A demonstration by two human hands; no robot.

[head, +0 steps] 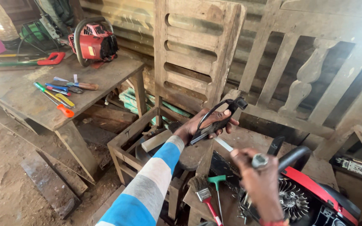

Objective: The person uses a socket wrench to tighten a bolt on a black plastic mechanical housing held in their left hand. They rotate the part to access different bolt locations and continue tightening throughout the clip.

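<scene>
Workshop with corrugated wall and wooden frames across the top of the frame; workbench (30,94) at upper left carries a second red chainsaw (94,42) and a row of hand tools (59,93)

Lower right: red chainsaw (311,194) sits partly stripped, flywheel fins exposed, side cover off

Left hand (208,125), centre frame, is closed around a black curved handle piece (216,119), held clear above the saw, so that part looks already detached

Right hand (258,175), lower centre-right, is gripped shut on a socket wrench (248,155), shaft pointing toward the left hand

Brush (204,196) and green T-handle key (217,184) lie bottom centre, untouched

Judgement: teardown well underway, rest of the saw body not opened yet
</scene>
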